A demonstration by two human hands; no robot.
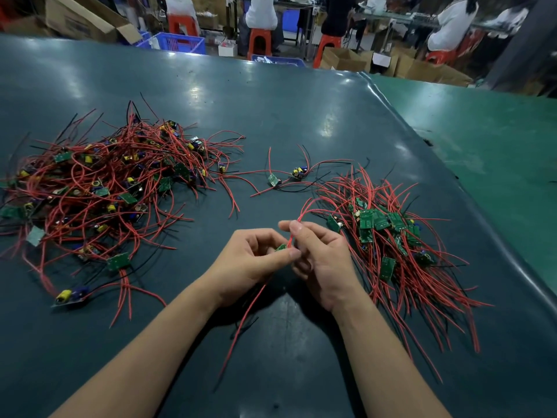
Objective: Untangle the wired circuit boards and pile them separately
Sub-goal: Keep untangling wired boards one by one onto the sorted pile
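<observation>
— Between both hands, what is held?
— Left hand (256,257) fingers pinch one small board (281,247); right hand (319,254) fingers grip its red wire (291,239), running upright. Sorted pile (391,236) lies right, nearer the right hand.

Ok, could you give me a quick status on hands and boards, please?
Left hand and right hand pinch one board by its red wire. Tangled heap left, sorted pile right. Nothing blocking.
</observation>
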